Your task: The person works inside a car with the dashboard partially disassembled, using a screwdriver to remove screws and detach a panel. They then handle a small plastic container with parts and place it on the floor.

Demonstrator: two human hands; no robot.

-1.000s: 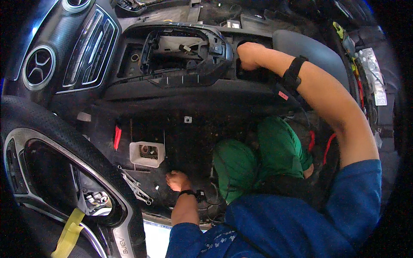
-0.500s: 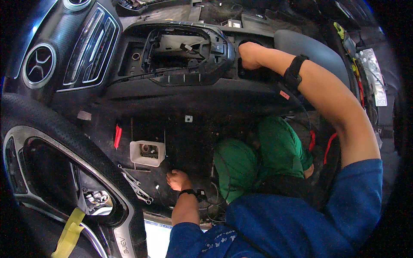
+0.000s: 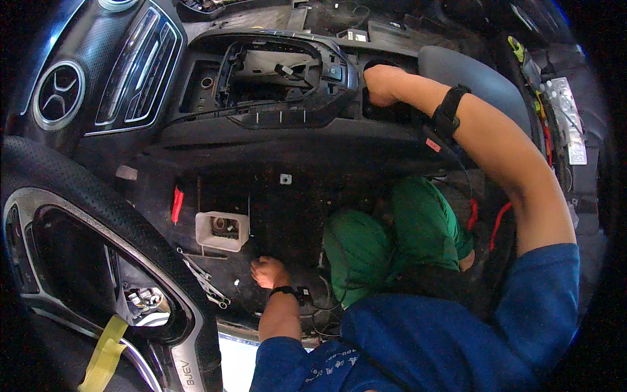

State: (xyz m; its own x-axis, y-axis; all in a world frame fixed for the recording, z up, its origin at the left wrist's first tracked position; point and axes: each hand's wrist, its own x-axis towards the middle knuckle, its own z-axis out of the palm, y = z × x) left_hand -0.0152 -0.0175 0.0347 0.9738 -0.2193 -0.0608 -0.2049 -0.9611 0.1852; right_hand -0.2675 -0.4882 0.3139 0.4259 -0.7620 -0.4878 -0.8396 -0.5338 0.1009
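My right hand (image 3: 384, 85) reaches down into a dark recess of the centre console (image 3: 261, 147), just in front of the armrest (image 3: 470, 75). Its fingers drop out of sight there, so what they touch is hidden. My left hand (image 3: 268, 272) is closed in a fist low over the dark floor, with nothing seen sticking out of it. Close by stands a whitish box (image 3: 223, 230) holding a roll and small parts. Several metal wrenches (image 3: 206, 281) lie to the left of this hand.
The steering wheel (image 3: 171, 261) fills the lower left, with yellow tape (image 3: 104, 356) on it. On the floor are a red-handled tool (image 3: 177, 204) and a small square metal piece (image 3: 285, 179). The console has an uncovered opening (image 3: 274, 72) with a loose connector inside.
The view has shifted very slightly. Both hands keep their places, the right in the recess and the left by the floor.
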